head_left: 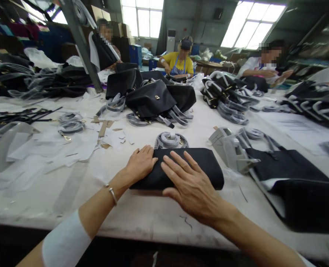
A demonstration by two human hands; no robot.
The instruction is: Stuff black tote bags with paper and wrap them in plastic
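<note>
A black handbag (209,163) lies flat on the white table in front of me. My right hand (188,180) rests on its top face with the fingers stretched out. At the bag's left end, my left hand (142,163) presses down with its fingers extended, the thumb pointing toward the bag's middle. Just beyond the bag sits a coiled, plastic-wrapped strap (170,140) with a gold-coloured clasp. The underside of the bag is hidden.
A grey tape dispenser (231,152) and another black bag (289,167) are at the right. Black handbags (150,98) pile up ahead. Paper scraps (55,152) and wrapped straps (71,124) lie left. A metal post (83,44) rises at the far left; several co-workers (178,63) are across the table.
</note>
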